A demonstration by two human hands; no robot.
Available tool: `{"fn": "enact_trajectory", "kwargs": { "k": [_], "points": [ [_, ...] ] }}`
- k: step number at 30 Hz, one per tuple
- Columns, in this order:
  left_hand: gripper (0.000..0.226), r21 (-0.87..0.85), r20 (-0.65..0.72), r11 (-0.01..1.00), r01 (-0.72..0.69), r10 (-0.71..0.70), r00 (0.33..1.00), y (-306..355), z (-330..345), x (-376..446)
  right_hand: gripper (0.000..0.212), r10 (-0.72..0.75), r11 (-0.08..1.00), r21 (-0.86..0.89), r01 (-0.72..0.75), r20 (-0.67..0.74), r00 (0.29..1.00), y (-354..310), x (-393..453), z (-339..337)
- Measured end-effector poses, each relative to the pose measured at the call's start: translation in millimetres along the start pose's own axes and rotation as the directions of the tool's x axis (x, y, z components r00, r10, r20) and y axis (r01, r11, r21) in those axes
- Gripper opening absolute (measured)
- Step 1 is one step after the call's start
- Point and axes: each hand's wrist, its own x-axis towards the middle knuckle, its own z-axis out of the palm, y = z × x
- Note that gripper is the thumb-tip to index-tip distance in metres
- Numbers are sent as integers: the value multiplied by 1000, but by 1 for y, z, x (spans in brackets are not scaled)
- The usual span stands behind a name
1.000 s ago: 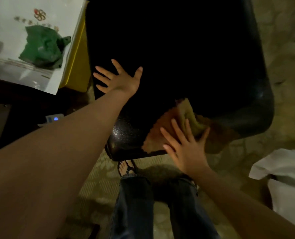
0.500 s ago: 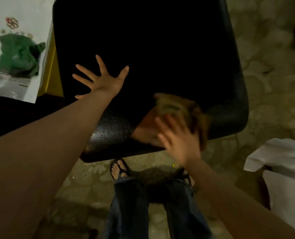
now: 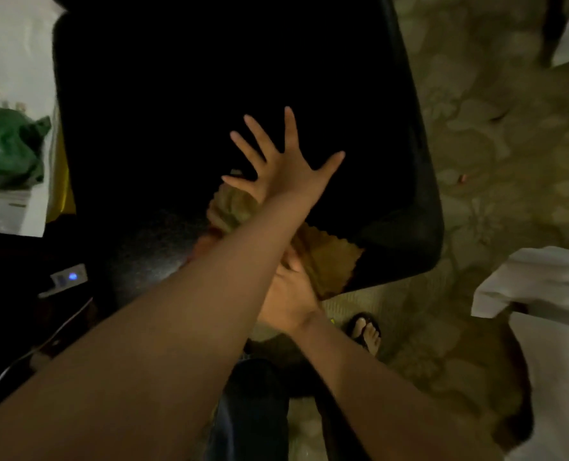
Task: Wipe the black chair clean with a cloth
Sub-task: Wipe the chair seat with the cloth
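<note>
Below you, the black chair (image 3: 210, 94) fills the middle of the view, its seat running from the top edge down to a rounded front rim just ahead of your legs. One cloth (image 3: 326, 257) — tan, with a zigzag-cut edge — lies on the near part of the seat and hangs slightly over the front rim. Your right hand (image 3: 289, 294) lies on that cloth at the rim; your left forearm crosses over its fingers, so you cannot tell whether it is pinching the cloth or only lying flat on it. Your left hand (image 3: 286, 168) is flung wide, all five fingers spread, grasping nothing, over the dark seat just beyond the cloth's far edge.

To your right the chair's side edge and front corner stand clear of the patterned floor (image 3: 496, 161), which lies bare along that whole side. One sandalled foot (image 3: 366, 331) shows there, just in front of the rim. Farther right, white fabric (image 3: 549, 314) closes off the lower corner. To your left the seat's edge runs close beside a white printed sheet (image 3: 13, 61) carrying one green bundle (image 3: 7, 148) — little room on that side. One small device with a blue light (image 3: 68, 278) sits in the dark below the sheet.
</note>
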Motion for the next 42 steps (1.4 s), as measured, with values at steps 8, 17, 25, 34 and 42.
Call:
{"fn": "enact_trajectory", "kwargs": {
  "k": [8,17,25,34,42],
  "points": [
    [84,67,-18,996,58,-57,998,12,16,7,54,897,395,308,-865,-333,291,94,-7,-21],
    [78,112,-29,987,118,-115,993,41,7,46,49,681,728,152,-668,-269,681,74,-43,-6],
    [86,187,13,970,154,-159,987,31,9,51,57,845,534,342,-773,-196,497,187,43,-73],
    [88,185,50,963,195,-208,977,40,5,52,57,771,637,277,-719,-253,585,187,23,-69],
    [88,255,49,961,104,-121,992,26,8,46,57,854,521,323,-790,-186,486,199,74,-75]
  ]
}}
